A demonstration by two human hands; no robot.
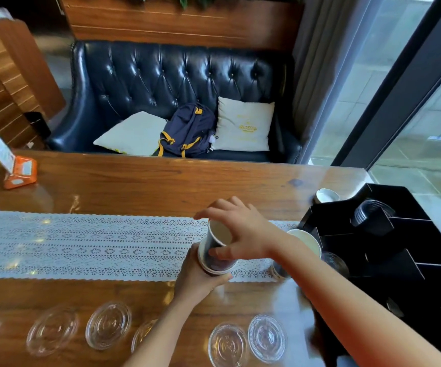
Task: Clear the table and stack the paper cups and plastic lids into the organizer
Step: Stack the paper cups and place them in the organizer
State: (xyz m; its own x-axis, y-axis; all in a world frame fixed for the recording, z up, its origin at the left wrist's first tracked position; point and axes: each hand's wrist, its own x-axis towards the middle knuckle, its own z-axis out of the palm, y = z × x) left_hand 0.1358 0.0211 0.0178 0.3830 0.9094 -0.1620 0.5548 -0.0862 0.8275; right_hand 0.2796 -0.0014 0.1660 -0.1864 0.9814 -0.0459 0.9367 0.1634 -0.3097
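My left hand (201, 279) grips a short stack of dark paper cups (215, 263) from below, over the lace runner. My right hand (236, 229) pinches the top paper cup (218, 233), which sits tilted in the mouth of that stack. Several clear plastic lids lie along the near table edge: one at far left (52, 331), one beside it (108, 325), one partly hidden by my left arm (141, 335), and two on the right (227, 345) (267, 339). The black organizer (388, 250) stands at the right with lids (370, 213) in a slot.
Another paper cup (308, 241) stands behind my right forearm and a white cup (326, 196) beyond the organizer. An orange sign holder (19, 172) sits at the table's far left. A navy sofa (161, 83) with a backpack faces the wooden table (134, 181).
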